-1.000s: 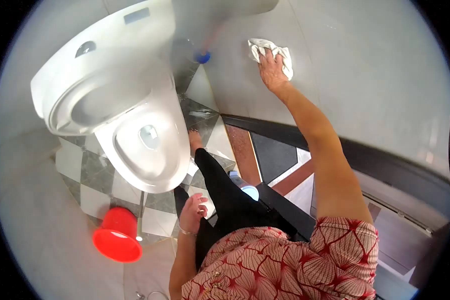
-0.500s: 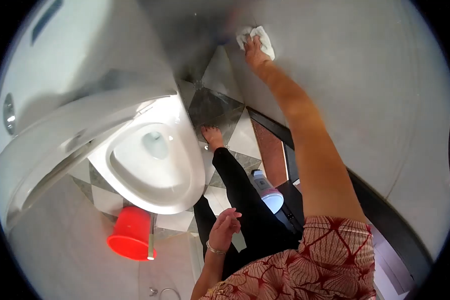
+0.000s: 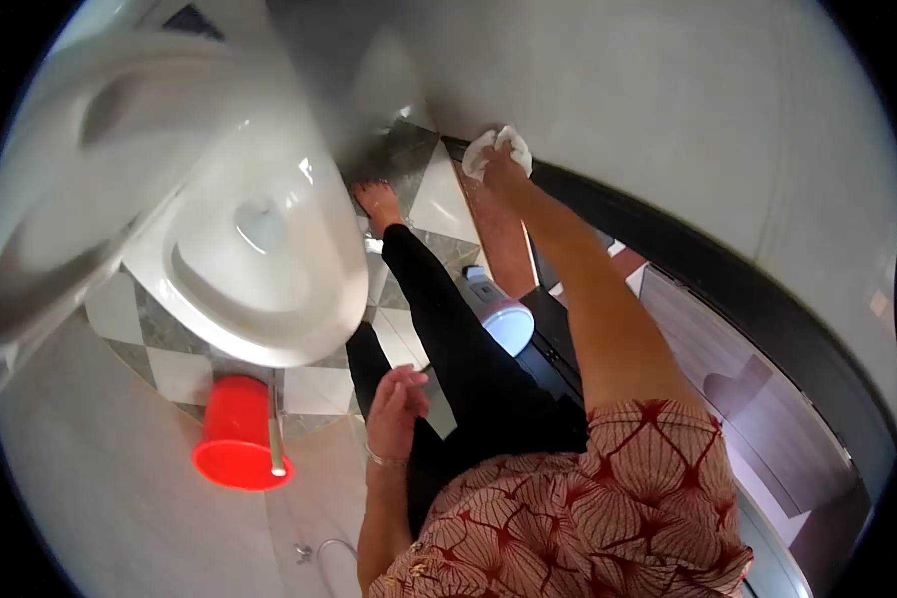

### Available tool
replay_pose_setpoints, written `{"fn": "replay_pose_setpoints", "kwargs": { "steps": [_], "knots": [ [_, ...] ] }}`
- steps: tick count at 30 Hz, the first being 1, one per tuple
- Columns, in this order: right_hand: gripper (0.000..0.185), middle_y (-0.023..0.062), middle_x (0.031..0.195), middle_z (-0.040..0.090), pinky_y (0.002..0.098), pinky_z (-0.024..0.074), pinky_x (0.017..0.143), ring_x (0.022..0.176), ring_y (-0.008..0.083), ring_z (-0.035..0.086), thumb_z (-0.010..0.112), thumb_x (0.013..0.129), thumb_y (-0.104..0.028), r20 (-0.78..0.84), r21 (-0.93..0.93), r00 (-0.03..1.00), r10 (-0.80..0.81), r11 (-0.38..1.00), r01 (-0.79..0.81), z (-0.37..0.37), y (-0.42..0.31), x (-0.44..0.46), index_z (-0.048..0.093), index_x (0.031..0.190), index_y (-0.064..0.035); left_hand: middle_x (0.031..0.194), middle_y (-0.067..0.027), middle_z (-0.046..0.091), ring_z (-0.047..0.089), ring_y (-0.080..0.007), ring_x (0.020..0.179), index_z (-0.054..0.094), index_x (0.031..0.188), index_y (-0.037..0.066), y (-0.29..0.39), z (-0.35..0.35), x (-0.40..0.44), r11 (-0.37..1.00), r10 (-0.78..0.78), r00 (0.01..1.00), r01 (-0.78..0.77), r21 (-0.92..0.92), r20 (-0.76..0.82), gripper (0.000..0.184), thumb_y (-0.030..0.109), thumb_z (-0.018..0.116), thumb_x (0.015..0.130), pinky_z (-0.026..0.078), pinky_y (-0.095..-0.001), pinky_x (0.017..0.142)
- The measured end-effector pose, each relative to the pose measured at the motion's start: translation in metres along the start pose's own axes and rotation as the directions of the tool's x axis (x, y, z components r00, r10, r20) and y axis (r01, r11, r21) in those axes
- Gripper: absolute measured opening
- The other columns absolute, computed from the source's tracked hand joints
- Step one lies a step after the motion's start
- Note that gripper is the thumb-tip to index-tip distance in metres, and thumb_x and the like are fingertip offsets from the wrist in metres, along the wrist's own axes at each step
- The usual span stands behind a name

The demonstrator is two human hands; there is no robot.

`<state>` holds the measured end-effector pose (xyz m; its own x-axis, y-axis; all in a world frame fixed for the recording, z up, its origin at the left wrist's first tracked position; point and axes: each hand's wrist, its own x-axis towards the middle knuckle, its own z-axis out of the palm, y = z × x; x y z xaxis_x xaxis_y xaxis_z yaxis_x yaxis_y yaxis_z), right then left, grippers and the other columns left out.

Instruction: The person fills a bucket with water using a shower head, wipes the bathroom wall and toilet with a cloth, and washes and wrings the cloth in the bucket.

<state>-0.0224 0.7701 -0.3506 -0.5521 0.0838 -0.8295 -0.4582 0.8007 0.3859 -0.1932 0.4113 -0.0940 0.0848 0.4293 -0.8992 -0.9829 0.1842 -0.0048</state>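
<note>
My right hand point(image 3: 503, 171) is closed on a white cloth point(image 3: 480, 155), at the end of an outstretched arm. The cloth lies against the dark door frame point(image 3: 558, 191), near its upper left corner by the grey wall. Bent in front of my body, my left hand point(image 3: 395, 411) has loosely curled fingers, slightly apart, with nothing visible in them. A bracelet circles that wrist. Left of my legs stands a white toilet point(image 3: 344, 299) with its lid raised.
A red bucket point(image 3: 231, 439) stands on the chequered tile floor point(image 3: 181, 374), with a pale stick or handle point(image 3: 275, 429) beside it. A blue-and-grey container point(image 3: 503, 314) sits near the doorway, right of my leg. A hose point(image 3: 329, 558) shows at the bottom.
My right hand has moved with the cloth from the grey wall down to the door frame. My view has shifted, showing more of the doorway. The left hand stays loosely curled.
</note>
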Motion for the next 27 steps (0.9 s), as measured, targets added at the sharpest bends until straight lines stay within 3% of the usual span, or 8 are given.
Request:
{"fn": "replay_pose_setpoints", "kwargs": {
  "steps": [2,5,11,17,21,23,25,27],
  "knots": [
    [0.023,0.0023,0.088,0.059,0.0580,0.0228,0.088,0.109,0.0262,0.035,0.052,0.068,-0.022,0.101,0.341,0.995,-0.001,0.939,-0.034,-0.052,0.031,-0.052,0.064,0.081,-0.0086,0.087,-0.0067,0.055,0.050,-0.0138,0.062,0.047,0.103,0.004,0.000,-0.010,-0.014,1.000,-0.005,1.000,0.005,0.005,0.003,0.028,0.022,0.050,0.081,0.040,-0.0233,0.051],
    [0.021,0.0021,0.087,0.059,0.0590,0.0248,0.085,0.107,0.0258,0.036,0.051,0.068,-0.022,0.181,0.412,0.982,0.050,0.903,-0.122,-0.108,0.062,-0.113,0.064,0.079,-0.0083,0.086,-0.0078,0.054,0.049,-0.0134,0.060,0.046,0.103,0.002,0.007,-0.025,-0.049,1.000,0.026,1.000,-0.026,-0.011,0.013,0.029,0.021,0.051,0.081,0.039,-0.0229,0.050],
    [0.019,0.0031,0.094,0.056,0.0579,0.0278,0.081,0.113,0.0229,0.032,0.051,0.072,-0.021,0.266,0.246,0.953,0.144,0.946,-0.211,-0.201,0.104,-0.253,0.061,0.083,-0.0099,0.086,-0.0085,0.053,0.045,-0.0128,0.057,0.042,0.105,0.000,0.011,-0.070,-0.106,0.994,0.108,0.988,-0.106,-0.026,0.112,0.033,0.022,0.048,0.082,0.035,-0.0230,0.048],
    [0.017,-0.0088,0.099,0.054,0.0490,0.0266,0.082,0.111,0.0158,0.034,0.054,0.069,-0.017,0.451,0.231,0.856,0.252,0.894,-0.385,-0.319,0.166,-0.378,0.063,0.084,-0.0167,0.091,-0.0092,0.053,0.048,-0.0108,0.063,0.045,0.106,0.002,0.016,-0.095,-0.143,0.987,0.160,0.935,-0.159,-0.030,0.316,0.027,0.018,0.044,0.084,0.038,-0.0215,0.053],
    [0.017,-0.0100,0.101,0.053,0.0490,0.0259,0.084,0.111,0.0171,0.033,0.056,0.066,-0.015,0.316,0.282,0.901,0.298,0.877,-0.390,-0.326,0.184,-0.413,0.064,0.081,-0.0175,0.092,-0.0090,0.052,0.048,-0.0107,0.063,0.045,0.107,0.003,0.022,-0.096,-0.145,0.986,0.167,0.905,-0.160,-0.052,0.392,0.027,0.019,0.043,0.085,0.039,-0.0216,0.053],
    [0.018,-0.0038,0.106,0.050,0.0499,0.0267,0.085,0.109,0.0196,0.034,0.054,0.070,-0.018,0.305,0.222,0.936,0.178,0.942,-0.252,-0.327,0.174,-0.404,0.063,0.085,-0.0140,0.093,-0.0090,0.052,0.048,-0.0107,0.063,0.045,0.107,0.004,0.016,-0.100,-0.140,0.986,0.165,0.910,-0.155,-0.057,0.380,0.026,0.019,0.042,0.085,0.038,-0.0218,0.053],
    [0.027,-0.0071,0.111,0.048,0.0551,0.0184,0.092,0.112,0.0214,0.031,0.052,0.072,-0.023,0.293,0.185,0.954,0.060,0.976,-0.118,-0.305,0.159,-0.385,0.061,0.097,-0.0175,0.092,-0.0090,0.052,0.048,-0.0104,0.063,0.045,0.107,0.003,0.009,-0.101,-0.137,0.992,0.129,0.931,-0.114,-0.061,0.342,0.026,0.019,0.042,0.085,0.038,-0.0222,0.053],
    [0.019,-0.0064,0.111,0.049,0.0572,0.0140,0.093,0.118,0.0232,0.028,0.052,0.073,-0.022,0.276,0.215,0.960,0.048,0.970,-0.111,-0.267,0.145,-0.354,0.063,0.088,-0.0222,0.092,-0.0094,0.052,0.047,-0.0109,0.063,0.045,0.106,0.003,0.002,-0.088,-0.133,0.991,0.135,0.938,-0.130,-0.036,0.320,0.027,0.019,0.043,0.085,0.038,-0.0224,0.053]
  ]
}}
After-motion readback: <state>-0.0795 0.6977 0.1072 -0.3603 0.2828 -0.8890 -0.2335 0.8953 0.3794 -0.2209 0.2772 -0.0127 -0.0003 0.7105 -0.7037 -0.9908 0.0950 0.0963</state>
